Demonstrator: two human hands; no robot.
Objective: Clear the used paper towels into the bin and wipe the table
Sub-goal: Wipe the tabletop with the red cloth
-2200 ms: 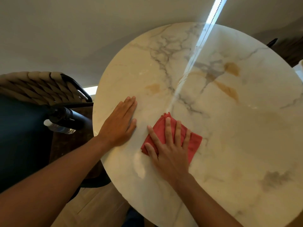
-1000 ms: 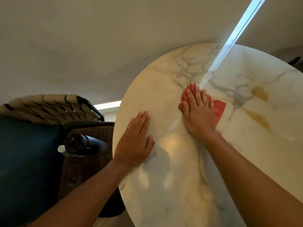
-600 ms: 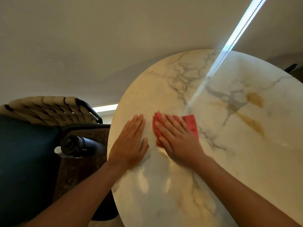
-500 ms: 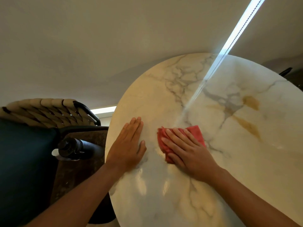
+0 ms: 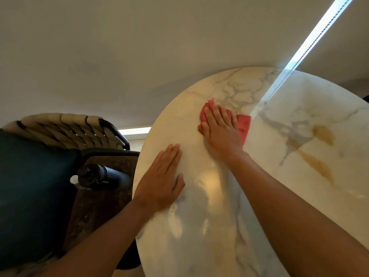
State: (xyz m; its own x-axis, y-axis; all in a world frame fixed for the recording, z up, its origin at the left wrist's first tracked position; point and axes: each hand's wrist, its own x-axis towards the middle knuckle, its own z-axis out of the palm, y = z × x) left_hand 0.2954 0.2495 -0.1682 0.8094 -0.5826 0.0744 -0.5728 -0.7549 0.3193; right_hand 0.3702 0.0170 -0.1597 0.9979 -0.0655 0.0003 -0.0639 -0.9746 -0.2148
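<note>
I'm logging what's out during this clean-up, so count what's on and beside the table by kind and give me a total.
Red cloth: 1, under the right hand
Round marble table: 1
Black spray bottle: 1, on the chair
Woven chair: 1
Total: 4

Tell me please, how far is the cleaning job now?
Done: no paper towels lie on the visible marble table. In hand: the right hand presses a red cloth near the far edge; the left hand rests flat. Left: wiping the rest.

Head camera looks steeply down, close over the table [image 5: 299, 196].
</note>
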